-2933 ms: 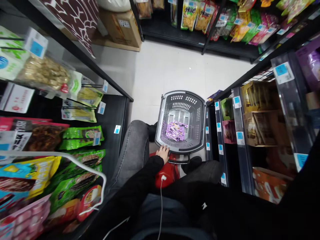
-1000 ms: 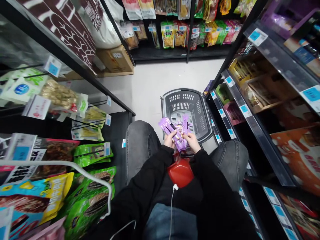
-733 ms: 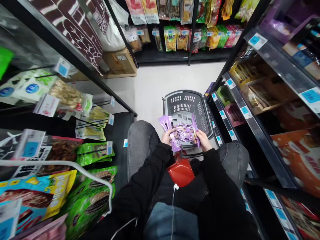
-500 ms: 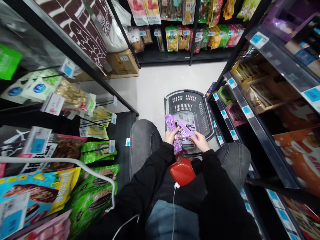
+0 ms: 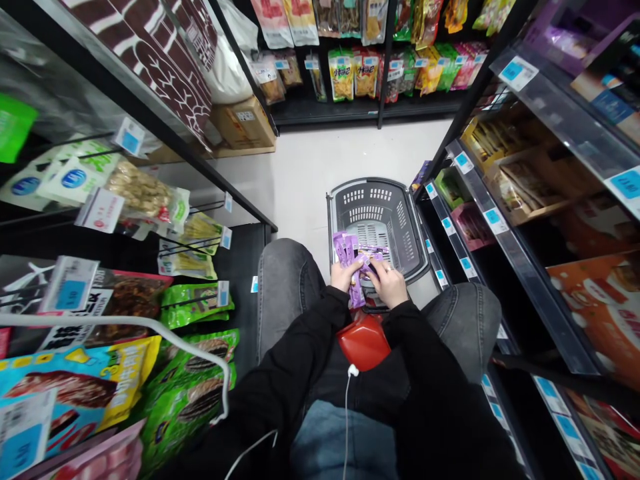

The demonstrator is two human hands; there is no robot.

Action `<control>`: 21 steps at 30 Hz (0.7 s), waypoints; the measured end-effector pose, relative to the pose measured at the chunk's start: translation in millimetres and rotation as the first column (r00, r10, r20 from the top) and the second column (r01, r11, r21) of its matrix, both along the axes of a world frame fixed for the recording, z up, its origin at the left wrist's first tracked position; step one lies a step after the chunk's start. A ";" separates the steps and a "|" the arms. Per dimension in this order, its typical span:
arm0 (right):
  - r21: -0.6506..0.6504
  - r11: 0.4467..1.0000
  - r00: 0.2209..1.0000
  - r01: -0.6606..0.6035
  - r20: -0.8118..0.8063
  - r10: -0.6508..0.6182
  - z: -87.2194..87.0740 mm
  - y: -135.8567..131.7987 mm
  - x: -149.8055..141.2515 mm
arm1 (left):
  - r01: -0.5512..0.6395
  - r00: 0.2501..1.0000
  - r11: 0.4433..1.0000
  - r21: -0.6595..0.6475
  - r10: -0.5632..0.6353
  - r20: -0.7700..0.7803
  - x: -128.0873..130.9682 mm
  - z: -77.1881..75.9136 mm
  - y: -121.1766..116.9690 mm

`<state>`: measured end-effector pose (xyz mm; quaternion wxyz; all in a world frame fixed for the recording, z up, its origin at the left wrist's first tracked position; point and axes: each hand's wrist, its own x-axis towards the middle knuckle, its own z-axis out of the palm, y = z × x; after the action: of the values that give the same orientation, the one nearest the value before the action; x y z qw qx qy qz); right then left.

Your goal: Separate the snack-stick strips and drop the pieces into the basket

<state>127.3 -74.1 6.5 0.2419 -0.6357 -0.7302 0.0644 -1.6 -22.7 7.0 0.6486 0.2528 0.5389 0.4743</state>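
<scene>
The left hand is clamped on a bunch of purple packets, whose ends project above and below the fingers. The right hand is close beside it, with its fingertips pinching the end of a purple packet; whether the two hands touch cannot be determined. Both hands are located over the near edge of a grey shopping basket, which has slotted walls. Additional purple packets are visible inside the basket, partly covered by the hands. The basket stands on the pale floor, directly in front of the person's knees. A red object is positioned between the legs, with a white earphone hanging in front of it. To the left, a rack carries green bags and a blue-and-yellow bag. To the right, shelves fitted with price tags hold boxed goods. At the far end, snack bags hang in rows, and a cardboard box sits to their left.
</scene>
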 end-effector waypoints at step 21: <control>0.035 0.989 0.986 0.145 -0.086 -0.141 -2.6 0.6 -7.0 | 0.194 0.980 0.977 0.086 -0.189 -0.066 3.1 1.9 -8.2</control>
<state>120.3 -73.6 3.9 0.2891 -0.6782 -0.6732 0.0581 1.5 -30.9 8.9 0.6632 0.3465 0.5082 0.4264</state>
